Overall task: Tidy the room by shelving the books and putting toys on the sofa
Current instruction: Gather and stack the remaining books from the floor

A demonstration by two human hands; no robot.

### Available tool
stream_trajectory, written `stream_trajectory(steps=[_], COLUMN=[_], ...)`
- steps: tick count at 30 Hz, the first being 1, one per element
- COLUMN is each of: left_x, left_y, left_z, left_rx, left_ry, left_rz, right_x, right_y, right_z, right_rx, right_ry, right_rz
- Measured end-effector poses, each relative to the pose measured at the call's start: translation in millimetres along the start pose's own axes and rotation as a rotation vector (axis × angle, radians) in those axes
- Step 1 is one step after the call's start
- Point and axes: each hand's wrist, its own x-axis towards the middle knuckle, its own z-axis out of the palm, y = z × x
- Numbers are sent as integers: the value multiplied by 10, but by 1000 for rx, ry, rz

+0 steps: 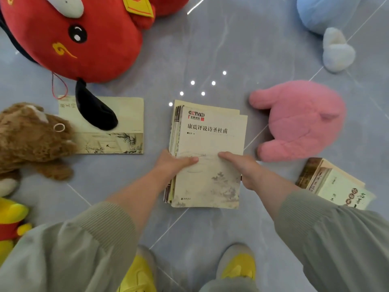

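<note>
A stack of cream paperback books [210, 140] is in front of me over the grey tiled floor. My left hand [172, 163] grips its left edge, thumb on the top cover. My right hand [242, 167] grips the right edge the same way. Another cream book [128, 121] lies flat on the floor to the left, partly under a big red plush toy [80, 39]. Two more books [334, 184] lie at the right. A pink plush [301, 121] sits just right of the stack. A brown plush [31, 140] lies at the left edge.
A pale blue plush [324, 15] lies at the top right. A yellow and red toy [10, 220] shows at the lower left edge. My yellow shoes [237, 268] stand on the floor [231, 49] below the stack.
</note>
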Motion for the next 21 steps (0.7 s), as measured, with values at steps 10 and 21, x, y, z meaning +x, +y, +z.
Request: stream_trajectory(steps=[10, 21], left_x=[-644, -2509], left_y=[194, 723], left_z=[-23, -132], left_rx=[-148, -196], left_ry=[-196, -386], left_rz=[-52, -153], right_x=[-598, -2612], right_y=[116, -85], right_z=[-163, -599], right_rx=[33, 294], right_ry=[-84, -160], right_rz=[142, 240])
